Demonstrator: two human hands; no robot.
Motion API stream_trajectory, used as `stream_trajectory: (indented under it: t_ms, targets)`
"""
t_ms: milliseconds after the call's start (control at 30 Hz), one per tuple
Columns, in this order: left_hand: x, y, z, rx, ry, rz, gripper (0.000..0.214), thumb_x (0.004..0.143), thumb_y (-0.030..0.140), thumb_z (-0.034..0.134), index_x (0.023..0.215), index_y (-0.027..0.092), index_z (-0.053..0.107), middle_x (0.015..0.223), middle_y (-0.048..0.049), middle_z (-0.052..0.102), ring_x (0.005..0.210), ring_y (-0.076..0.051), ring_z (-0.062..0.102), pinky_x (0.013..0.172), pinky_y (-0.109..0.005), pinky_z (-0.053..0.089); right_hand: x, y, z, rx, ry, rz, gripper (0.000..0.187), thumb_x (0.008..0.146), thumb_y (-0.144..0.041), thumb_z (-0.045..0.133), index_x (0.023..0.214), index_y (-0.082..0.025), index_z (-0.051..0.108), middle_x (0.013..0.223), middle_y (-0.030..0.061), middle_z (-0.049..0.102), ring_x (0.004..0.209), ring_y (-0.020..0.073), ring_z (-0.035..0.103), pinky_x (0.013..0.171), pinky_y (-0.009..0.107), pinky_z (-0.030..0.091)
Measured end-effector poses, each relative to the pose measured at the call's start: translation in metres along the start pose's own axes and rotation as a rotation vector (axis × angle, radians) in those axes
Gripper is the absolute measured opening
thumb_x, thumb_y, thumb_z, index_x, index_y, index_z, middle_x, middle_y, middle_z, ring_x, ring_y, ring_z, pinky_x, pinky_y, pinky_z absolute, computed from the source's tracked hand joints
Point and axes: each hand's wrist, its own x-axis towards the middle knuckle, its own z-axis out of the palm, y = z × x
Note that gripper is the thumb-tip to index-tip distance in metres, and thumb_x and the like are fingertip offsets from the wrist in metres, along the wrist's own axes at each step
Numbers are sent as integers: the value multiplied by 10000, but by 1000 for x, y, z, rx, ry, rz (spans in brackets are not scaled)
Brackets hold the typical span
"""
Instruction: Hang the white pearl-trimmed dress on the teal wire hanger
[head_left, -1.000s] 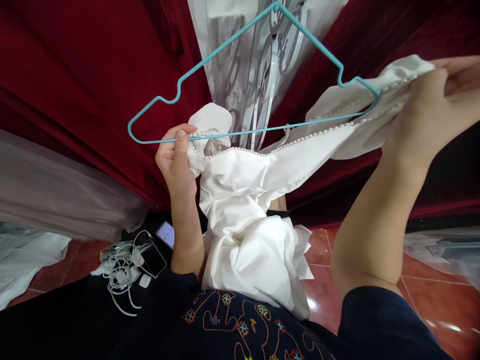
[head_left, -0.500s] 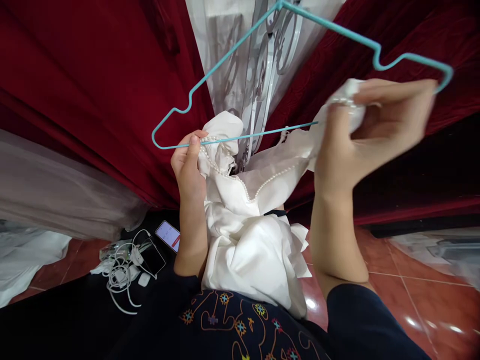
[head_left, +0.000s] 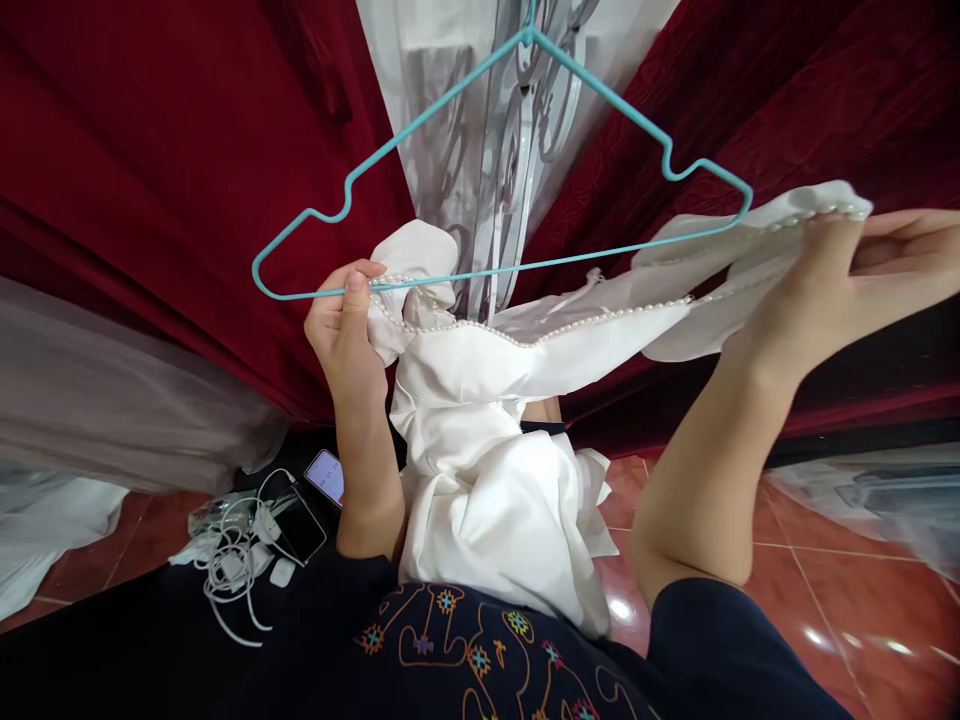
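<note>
The turquoise hanger is held up between the hands, its long axis running left to right with a slight rise toward the right, and its hook end points far. The left hand pinches the bottom bar near the left corner, fingers closed on it together with the pearl-edged left strap of the white dress. The right hand is beyond the free right corner, the nearer hand to it; that corner lies just left of its fingers, which narrow on the pearl-edged right strap, stretched out to the right. The corner overlaps this strap in view; whether they touch I cannot tell. The dress's neckline faces far, spread between the hands, and its long axis runs near, the skirt bunched before the dark top
</note>
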Motion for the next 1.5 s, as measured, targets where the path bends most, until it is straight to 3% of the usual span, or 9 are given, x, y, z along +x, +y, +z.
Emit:
stream_trajectory:
  t_ms: [133, 267, 367, 567, 800, 1000, 1200, 1367, 1500]
  targets:
    - [-3, -7, 3, -33, -7, -43, 257, 970, 428, 683, 878, 201, 758, 906, -31, 703, 850, -158, 672, 831, -265, 547, -17, -58, 16, 99, 96, -159, 419, 811, -604, 775, 847, -221, 610, 831, -17, 494, 720, 111, 479, 723, 344, 374]
    - [-5, -12, 5, -77, -48, -132, 268, 967, 457, 691, 906, 207, 767, 931, -31, 706, 835, -152, 674, 783, -254, 542, -49, -131, 37, 84, -437, 35, 266, 934, -411, 666, 1151, -269, 722, 1048, 31, 707, 892, 172, 678, 800, 375, 508]
    - [-6, -11, 1, -56, -63, -119, 270, 954, 472, 715, 922, 211, 778, 896, -27, 703, 805, -139, 670, 774, -242, 543, -60, -139, 41, 36, -744, 176, 209, 976, -353, 617, 1116, -275, 750, 1075, 27, 761, 1001, 200, 724, 893, 397, 555]
    - [-8, -21, -30, 12, -149, -88, 330, 719, 334, 952, 978, 197, 799, 904, -27, 760, 817, -140, 711, 779, -245, 569, -63, -120, 45, 33, -723, 219, 177, 951, -403, 654, 1004, -255, 737, 965, 9, 754, 861, 172, 707, 806, 348, 550]
    - [46, -7, -76, 293, 389, 288, 82, 908, 137, 787, 854, 196, 805, 731, 51, 710, 682, -93, 610, 730, -280, 513, -55, -136, 40, -21, -741, 246, 169, 904, -329, 691, 957, -185, 759, 888, 29, 758, 754, 127, 661, 710, 278, 484]
    - [87, 60, -58, 472, 60, 531, 227, 924, -6, 679, 1009, 157, 813, 958, 29, 783, 908, -142, 695, 855, -278, 567, -52, -146, 37, -93, -741, 247, 137, 878, -297, 700, 942, -195, 768, 844, 16, 759, 697, 131, 657, 660, 273, 473]
    - [99, 58, -8, 603, -265, 441, 242, 894, -48, 720, 1038, 122, 815, 944, 20, 771, 869, -126, 701, 744, -257, 539, -48, -152, 35, -136, -770, 239, 119, 889, -323, 704, 926, -228, 766, 838, 14, 762, 688, 157, 666, 635, 299, 476]
    - [85, 50, 0, 616, -370, 316, 220, 1004, 334, 712, 980, 163, 848, 882, -31, 717, 935, -154, 648, 742, -298, 494, -46, -155, 33, -117, -768, 260, 140, 881, -319, 715, 927, -198, 767, 790, 18, 748, 640, 130, 640, 613, 274, 461]
    - [60, 55, -8, 400, -189, 340, 202, 1011, 101, 662, 962, 180, 842, 932, -17, 694, 967, -127, 630, 885, -270, 519, -48, -155, 34, -73, -764, 289, 150, 871, -322, 715, 900, -180, 751, 759, 12, 731, 600, 106, 606, 581, 255, 432]
